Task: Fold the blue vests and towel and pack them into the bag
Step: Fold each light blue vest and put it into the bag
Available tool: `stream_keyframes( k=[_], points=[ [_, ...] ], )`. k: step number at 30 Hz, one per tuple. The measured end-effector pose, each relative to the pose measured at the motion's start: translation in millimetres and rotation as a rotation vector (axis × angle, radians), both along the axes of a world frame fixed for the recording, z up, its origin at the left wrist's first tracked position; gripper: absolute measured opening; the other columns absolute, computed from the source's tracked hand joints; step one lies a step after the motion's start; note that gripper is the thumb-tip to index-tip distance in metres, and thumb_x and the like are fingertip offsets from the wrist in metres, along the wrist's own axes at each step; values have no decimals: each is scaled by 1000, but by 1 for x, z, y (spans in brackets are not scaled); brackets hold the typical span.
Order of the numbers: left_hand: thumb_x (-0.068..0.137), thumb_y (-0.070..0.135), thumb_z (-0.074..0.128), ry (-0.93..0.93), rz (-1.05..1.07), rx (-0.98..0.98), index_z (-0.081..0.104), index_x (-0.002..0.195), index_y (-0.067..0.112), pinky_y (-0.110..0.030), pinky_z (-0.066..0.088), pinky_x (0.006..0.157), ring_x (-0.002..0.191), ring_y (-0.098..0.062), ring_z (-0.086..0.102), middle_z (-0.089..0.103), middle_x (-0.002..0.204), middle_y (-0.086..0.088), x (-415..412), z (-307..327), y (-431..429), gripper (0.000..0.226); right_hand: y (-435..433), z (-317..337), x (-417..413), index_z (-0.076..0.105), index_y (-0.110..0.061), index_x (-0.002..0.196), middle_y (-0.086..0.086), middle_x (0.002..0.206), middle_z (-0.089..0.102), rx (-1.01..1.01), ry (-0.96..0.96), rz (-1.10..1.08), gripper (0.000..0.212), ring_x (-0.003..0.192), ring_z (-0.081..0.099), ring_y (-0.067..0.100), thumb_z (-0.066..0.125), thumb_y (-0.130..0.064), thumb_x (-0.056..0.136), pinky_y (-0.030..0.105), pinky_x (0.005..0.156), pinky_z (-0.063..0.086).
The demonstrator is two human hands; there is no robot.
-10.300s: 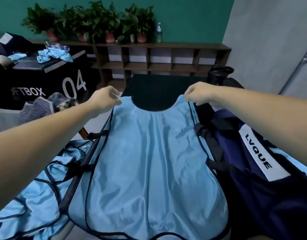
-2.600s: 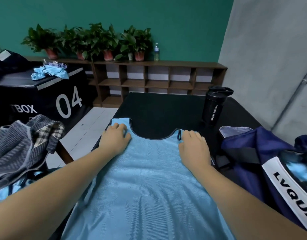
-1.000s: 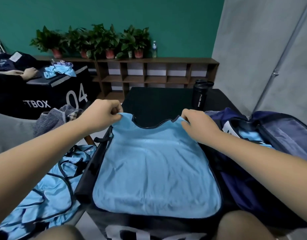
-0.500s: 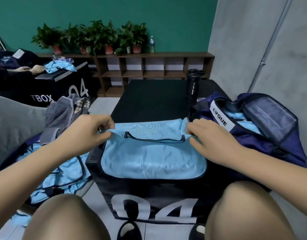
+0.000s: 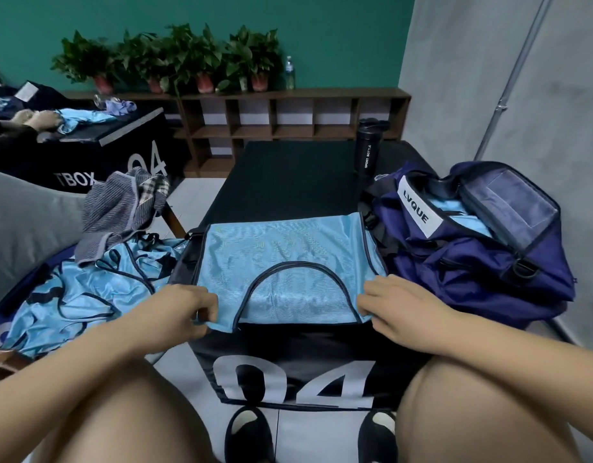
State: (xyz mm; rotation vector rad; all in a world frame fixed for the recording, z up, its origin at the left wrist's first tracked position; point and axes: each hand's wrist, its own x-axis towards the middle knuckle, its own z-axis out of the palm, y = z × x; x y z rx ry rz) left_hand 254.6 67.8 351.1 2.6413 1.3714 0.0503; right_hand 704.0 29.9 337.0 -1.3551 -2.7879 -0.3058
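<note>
Neatly doubled over, a blue vest [image 5: 281, 259] is laid on the black desk [image 5: 288, 182], as seen from the head view, its neckline toward the near edge. Its shoulder straps are pinched at the near corners by the curled fingers of the left hand [image 5: 185, 309] and the right hand [image 5: 398, 305]. The mesh is judged light, limp and slippery, best held by its bound edges. The open navy bag [image 5: 472, 272] is set just beside it on the right, and more vests [image 5: 81, 289] are heaped on the left.
</note>
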Motion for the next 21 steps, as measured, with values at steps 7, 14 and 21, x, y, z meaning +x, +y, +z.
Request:
stream_keyframes(
  k=[7, 14, 21],
  points=[
    [80, 36, 72, 54, 1, -27, 60, 90, 40, -20, 43, 73, 85, 8, 54, 60, 89, 21, -1, -25, 9, 16, 4, -14, 8, 56, -29, 98, -7, 90, 54, -98, -104, -82, 21, 87, 60, 24, 59, -24, 78, 36, 73, 49],
    [87, 46, 80, -185, 172, 14, 67, 83, 35, -24, 52, 65, 76, 1, 65, 69, 80, 19, 8, -10, 22, 17, 16, 23, -1, 57, -32, 100, -11, 95, 58, -160, 182, -231, 12, 92, 61, 13, 54, -41, 92, 34, 75, 46],
    [93, 37, 76, -438, 665, 125, 63, 92, 24, -33, 47, 62, 74, -11, 64, 70, 79, 6, 12, -5, 74, 19, 77, 21, -4, 54, -27, 93, -7, 93, 57, -20, 394, -551, 15, 84, 62, 25, 63, -38, 94, 43, 75, 55]
  ],
)
